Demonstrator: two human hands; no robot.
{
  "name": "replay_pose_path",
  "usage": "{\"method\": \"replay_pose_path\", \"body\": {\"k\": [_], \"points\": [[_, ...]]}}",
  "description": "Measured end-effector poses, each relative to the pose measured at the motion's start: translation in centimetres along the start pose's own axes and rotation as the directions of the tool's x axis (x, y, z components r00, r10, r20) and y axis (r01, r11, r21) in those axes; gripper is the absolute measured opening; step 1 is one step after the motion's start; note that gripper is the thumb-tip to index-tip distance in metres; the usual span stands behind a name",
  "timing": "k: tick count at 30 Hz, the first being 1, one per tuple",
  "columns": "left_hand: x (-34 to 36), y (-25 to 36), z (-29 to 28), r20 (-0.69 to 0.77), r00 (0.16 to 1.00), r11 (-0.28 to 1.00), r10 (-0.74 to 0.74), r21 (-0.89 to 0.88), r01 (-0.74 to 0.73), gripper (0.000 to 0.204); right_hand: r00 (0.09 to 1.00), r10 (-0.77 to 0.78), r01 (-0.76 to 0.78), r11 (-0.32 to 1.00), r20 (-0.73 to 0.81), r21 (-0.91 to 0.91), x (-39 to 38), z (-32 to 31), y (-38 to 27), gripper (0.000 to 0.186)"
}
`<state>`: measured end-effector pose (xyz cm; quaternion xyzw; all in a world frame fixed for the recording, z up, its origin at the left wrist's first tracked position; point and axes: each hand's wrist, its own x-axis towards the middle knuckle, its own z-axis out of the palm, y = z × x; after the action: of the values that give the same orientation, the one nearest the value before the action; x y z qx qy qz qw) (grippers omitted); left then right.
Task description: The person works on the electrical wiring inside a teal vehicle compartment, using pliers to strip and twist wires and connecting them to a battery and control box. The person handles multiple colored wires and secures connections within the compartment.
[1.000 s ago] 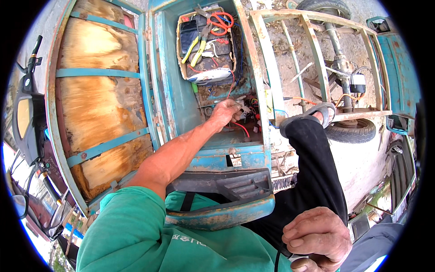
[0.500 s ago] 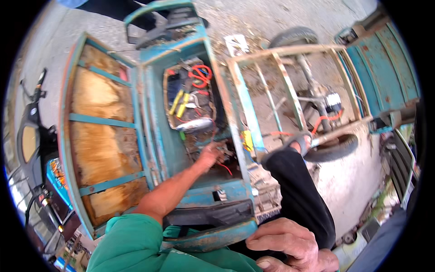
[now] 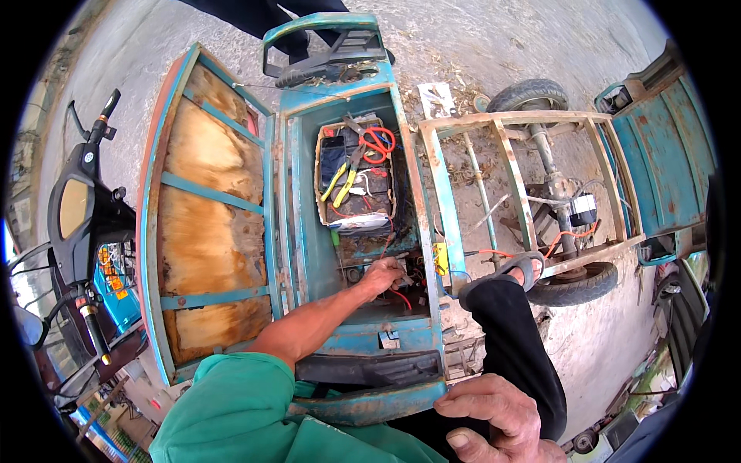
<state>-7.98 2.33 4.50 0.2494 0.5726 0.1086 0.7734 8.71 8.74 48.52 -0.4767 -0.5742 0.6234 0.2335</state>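
My left hand reaches into the front of a teal metal compartment. Its fingers are closed around something small and greyish that I cannot make out, among wires. A red wire curves out just below the fingers. Farther back stands an open cardboard box with yellow-handled pliers, red-handled scissors and a dark phone-like slab. Near the box's front left corner a green-handled tool stands tilted. My right hand is by my leg, loosely bent, thumb apart, holding nothing.
The raised lid leans left of the compartment. At right, a rusty frame shows an axle, a tire and a red cable; my sandaled foot rests on it. A yellow device sits beside the compartment. Another person's legs stand beyond.
The view has shifted, so the scene sits farther right and is sharper. My left hand stays in the same part of the compartment; my right hand remains by my leg.
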Motion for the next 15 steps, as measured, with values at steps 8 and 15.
{"method": "replay_pose_path", "body": {"k": [8,15], "points": [[0.6,-0.1,0.5,0.002,0.998,0.997,0.062,0.047,-0.062,0.014,1.000,0.007,-0.007,1.000,-0.027,-0.014,0.1,0.4,-0.4,0.025],[0.3,-0.1,-0.1,-0.048,0.999,0.997,0.023,-0.076,-0.026,0.016,0.998,0.051,-0.051,0.999,0.032,-0.017,0.3,1.4,0.0,0.026]]}}
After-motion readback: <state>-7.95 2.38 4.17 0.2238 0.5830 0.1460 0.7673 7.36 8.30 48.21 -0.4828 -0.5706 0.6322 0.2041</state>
